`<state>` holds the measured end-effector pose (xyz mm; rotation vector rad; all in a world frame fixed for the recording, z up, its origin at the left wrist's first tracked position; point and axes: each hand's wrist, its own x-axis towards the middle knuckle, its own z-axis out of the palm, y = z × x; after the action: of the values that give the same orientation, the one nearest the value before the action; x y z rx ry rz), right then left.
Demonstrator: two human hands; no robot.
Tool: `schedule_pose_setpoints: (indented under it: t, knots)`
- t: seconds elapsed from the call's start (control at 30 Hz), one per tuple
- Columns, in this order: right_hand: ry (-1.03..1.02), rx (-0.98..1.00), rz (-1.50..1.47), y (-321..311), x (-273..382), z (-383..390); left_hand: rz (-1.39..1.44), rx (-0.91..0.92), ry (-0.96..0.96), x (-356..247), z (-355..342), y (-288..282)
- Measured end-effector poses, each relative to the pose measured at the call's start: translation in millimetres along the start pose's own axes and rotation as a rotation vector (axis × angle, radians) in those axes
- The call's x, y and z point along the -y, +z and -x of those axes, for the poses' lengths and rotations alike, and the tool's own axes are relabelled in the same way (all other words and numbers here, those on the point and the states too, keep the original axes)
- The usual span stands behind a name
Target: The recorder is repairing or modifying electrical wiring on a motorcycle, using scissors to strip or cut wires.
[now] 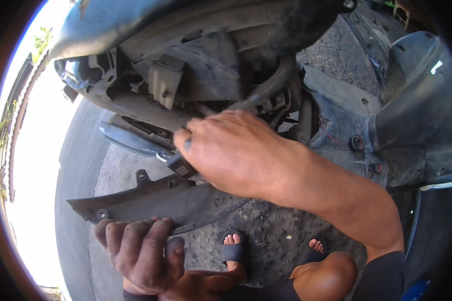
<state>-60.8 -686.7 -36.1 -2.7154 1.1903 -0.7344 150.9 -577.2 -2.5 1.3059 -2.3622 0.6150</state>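
Dark grey plastic, long and curved, makes up the panel [186, 204] that I hold in my left hand [144, 253] in the head view. My fingers are folded closed at its lower edge, near its left end; from there it stretches up and to the right, tapering to a point on the left and passing below my right hand [231, 150]. That hand is up against the underside of the bodywork [100, 25], back uppermost and fingers bent. Its fingertips are hidden, so I cannot tell whether they grip anything. Just below its thumb side sits a small black box [181, 166], close above the panel. A thick dark tube [271, 89] slants upward beyond my knuckles. To the right stands a broad grey shell [417, 120], and beneath me my dark sandals [232, 253] rest on rough ground [271, 226].
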Motion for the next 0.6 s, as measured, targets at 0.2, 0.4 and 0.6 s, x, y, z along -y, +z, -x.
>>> schedule_pose_setpoints:
  t: [0.2,0.4,0.6]
  knots:
    - [0.327,-0.524,-0.929,-29.6,-12.5,26.2,0.073,-0.024,0.027,4.1,-9.5,-13.4]
    - [0.415,-0.714,-0.585,-1.9,-0.6,2.9,0.192,-0.137,-0.009,23.6,-25.5,15.1]
    - [0.339,-0.893,-0.865,-11.7,-9.0,7.1,0.191,-0.064,0.049,19.7,-5.0,0.1]
